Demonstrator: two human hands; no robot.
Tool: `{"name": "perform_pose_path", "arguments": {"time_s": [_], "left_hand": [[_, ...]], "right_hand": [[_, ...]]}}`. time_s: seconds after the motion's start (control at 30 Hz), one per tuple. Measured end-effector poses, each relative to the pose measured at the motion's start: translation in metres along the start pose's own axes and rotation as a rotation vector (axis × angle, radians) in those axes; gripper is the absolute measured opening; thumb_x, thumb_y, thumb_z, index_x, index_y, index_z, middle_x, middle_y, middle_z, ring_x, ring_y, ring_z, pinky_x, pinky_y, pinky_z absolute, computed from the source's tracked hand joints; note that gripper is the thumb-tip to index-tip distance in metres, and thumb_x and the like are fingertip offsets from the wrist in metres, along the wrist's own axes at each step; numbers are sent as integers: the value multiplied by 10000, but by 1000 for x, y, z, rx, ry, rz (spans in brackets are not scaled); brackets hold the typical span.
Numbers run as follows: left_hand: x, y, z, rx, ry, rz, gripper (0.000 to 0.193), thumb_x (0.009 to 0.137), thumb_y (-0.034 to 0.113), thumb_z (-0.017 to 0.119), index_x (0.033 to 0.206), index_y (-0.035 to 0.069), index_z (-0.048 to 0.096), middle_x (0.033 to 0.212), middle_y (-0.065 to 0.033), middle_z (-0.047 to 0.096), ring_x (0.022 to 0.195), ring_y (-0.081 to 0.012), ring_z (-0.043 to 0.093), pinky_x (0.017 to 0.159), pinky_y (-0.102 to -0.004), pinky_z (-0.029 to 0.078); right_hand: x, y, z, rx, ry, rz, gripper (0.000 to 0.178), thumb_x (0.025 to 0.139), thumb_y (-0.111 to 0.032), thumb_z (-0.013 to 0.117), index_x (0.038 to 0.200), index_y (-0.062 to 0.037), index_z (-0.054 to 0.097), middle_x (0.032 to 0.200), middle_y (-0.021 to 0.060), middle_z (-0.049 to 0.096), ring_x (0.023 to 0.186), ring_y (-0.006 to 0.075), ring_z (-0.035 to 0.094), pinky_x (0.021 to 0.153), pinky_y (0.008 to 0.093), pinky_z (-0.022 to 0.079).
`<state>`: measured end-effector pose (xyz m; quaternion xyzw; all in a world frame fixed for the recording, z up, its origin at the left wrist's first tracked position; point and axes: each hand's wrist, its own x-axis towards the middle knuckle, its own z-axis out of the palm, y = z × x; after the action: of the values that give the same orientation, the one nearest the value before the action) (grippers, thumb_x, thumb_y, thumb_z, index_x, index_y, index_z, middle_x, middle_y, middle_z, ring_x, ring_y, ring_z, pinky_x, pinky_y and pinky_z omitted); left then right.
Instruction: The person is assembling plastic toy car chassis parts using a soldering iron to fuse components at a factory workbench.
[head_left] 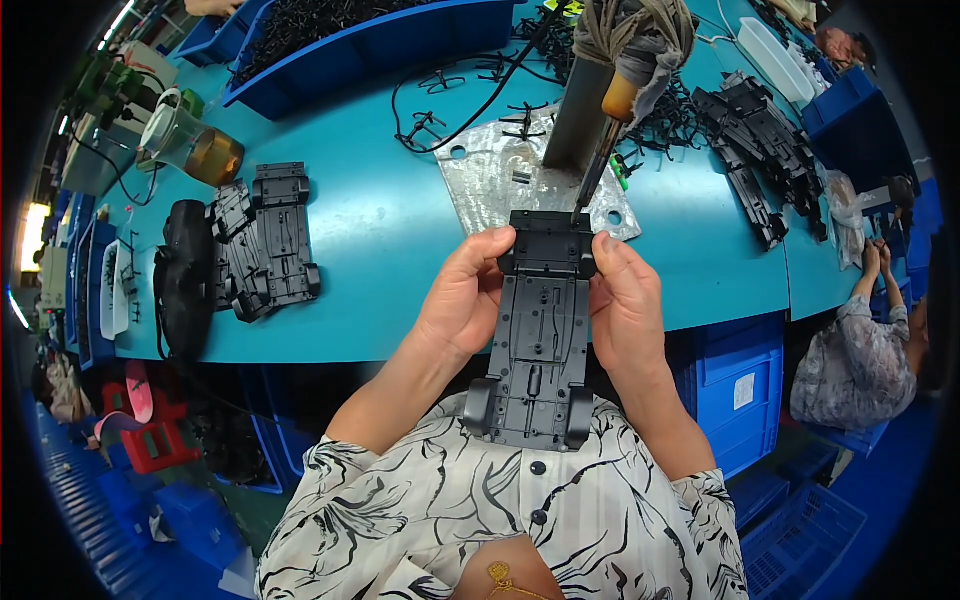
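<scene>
A black plastic toy car chassis (540,320) is held up in front of me, its far end over the metal plate's front edge. My left hand (465,290) grips its far left side, thumb on top near the corner. Opposite, my right hand (628,300) is closed on the far right side, also with the thumb on top. The tip of a soldering iron (598,165), fixed pointing down on an upright post with cloth around its handle, meets or nearly meets the chassis's far right corner. Whether it touches, I cannot tell.
A metal plate (490,180) carries the post. Several chassis (283,240) lie left beside a black pouch (186,275); more chassis (765,150) are piled right. A jug of brown liquid (195,145) and a blue bin (370,55) of black parts stand behind. A co-worker (860,345) sits at right.
</scene>
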<state>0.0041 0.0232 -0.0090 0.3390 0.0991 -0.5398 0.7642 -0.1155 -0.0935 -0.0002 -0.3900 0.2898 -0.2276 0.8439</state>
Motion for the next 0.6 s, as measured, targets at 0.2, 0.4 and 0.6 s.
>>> {"name": "perform_pose_path", "arguments": {"time_s": [0.2, 0.4, 0.6], "left_hand": [[0, -1, 0, 0, -18, 12, 240, 843, 222, 625, 976, 22, 613, 931, -79, 642, 839, -151, 622, 797, -312, 522], [0, -1, 1, 1, 0, 16, 211, 836, 209, 626, 954, 35, 609, 913, -69, 640, 834, -147, 622, 790, -315, 528], [3, -3, -4, -28, -28, 8, 210, 834, 204, 625, 953, 32, 606, 918, -74, 640, 835, -153, 625, 791, -318, 532]], "right_hand": [[1, 1, -1, -2, 14, 0, 205, 946, -211, 536, 963, -16, 598, 927, 41, 641, 808, 97, 608, 725, 250, 493], [0, -1, 1, -5, 19, -13, 191, 939, -203, 547, 954, -19, 600, 923, 41, 641, 806, 98, 608, 732, 250, 490], [0, -3, 2, -16, 8, 9, 188, 938, -206, 549, 933, -25, 601, 902, 37, 642, 788, 93, 603, 715, 244, 485]]}}
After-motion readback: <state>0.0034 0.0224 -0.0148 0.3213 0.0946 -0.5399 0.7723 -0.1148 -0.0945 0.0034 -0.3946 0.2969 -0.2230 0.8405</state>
